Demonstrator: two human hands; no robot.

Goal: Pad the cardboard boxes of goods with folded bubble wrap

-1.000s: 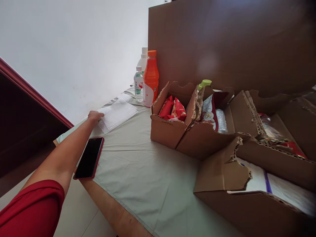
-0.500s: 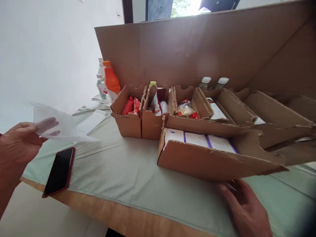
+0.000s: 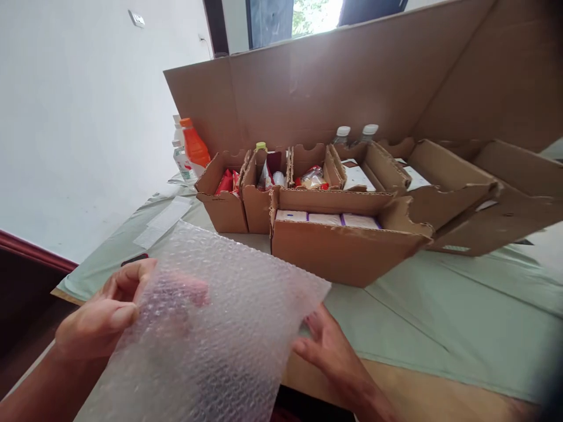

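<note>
Behind bubble wrap (image 3: 211, 334): snack-filled cardboard boxes (image 3: 343, 249)

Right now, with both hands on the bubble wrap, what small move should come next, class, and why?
Probably lower the bubble wrap flat onto the bare green cloth before the boxes. The left hand pinches its left edge and the right hand holds its right edge, so the sheet hangs in the air, covering the near table edge; the nearest cardboard box leaves open cloth in front.
</note>
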